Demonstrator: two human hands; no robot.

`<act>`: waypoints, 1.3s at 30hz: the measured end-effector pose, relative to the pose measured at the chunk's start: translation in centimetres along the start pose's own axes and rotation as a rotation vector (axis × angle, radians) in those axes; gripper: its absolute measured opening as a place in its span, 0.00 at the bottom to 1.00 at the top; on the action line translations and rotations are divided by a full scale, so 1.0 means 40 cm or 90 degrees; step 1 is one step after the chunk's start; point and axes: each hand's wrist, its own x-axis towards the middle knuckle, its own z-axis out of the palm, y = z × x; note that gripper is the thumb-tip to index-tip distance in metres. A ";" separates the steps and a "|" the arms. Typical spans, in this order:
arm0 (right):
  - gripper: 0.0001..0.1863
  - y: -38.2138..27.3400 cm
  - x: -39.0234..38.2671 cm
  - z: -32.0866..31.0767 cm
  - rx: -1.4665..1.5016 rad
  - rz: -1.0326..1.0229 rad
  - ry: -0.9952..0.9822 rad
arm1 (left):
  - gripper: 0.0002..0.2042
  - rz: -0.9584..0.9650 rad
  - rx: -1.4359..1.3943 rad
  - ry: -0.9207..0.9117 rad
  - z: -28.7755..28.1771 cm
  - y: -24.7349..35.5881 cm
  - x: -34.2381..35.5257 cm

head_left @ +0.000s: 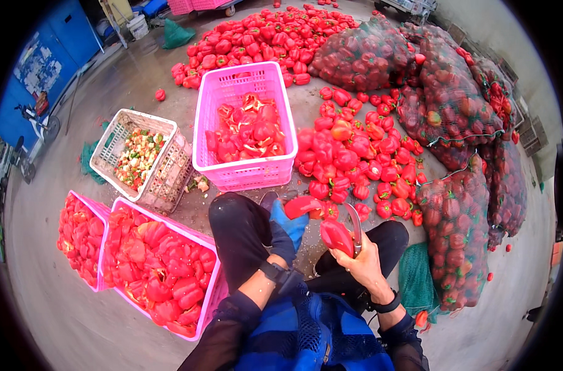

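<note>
My left hand (287, 226), in a blue glove, is closed around a piece of red bell pepper (302, 206) above my knees. Just to its right, my bare right hand (361, 264) grips a curved knife (356, 226). A second red pepper piece (336, 237) is also in that hand, beside the blade; the knife's handle is hidden by my fingers. Ahead of my knees stands a pink crate (244, 176) partly filled with cut red pepper pieces (250, 127). Whole red peppers (356, 151) lie in a heap on the floor to its right.
Left of the pink crate, a dirty white crate (173, 164) holds pepper cores. Two pink crates (170, 219) heaped with cut peppers stand at the near left. Mesh sacks of peppers (455, 238) line the right side beside a green net (417, 278). A larger pepper pile (257, 40) lies behind.
</note>
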 end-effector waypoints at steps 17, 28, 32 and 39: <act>0.41 -0.121 0.202 0.047 0.231 0.010 -0.286 | 0.20 -0.280 -0.283 -0.455 -0.067 0.181 -0.028; 0.36 -0.031 0.122 0.057 -0.015 -0.097 -0.055 | 0.16 -0.294 -0.065 -0.441 -0.043 0.165 -0.121; 0.33 -0.027 0.152 0.044 0.240 0.001 -0.103 | 0.19 -0.216 -0.017 -0.402 -0.004 0.182 -0.116; 0.31 -0.018 0.126 0.066 0.350 -0.005 -0.018 | 0.19 -0.274 0.201 -0.503 -0.035 0.199 -0.061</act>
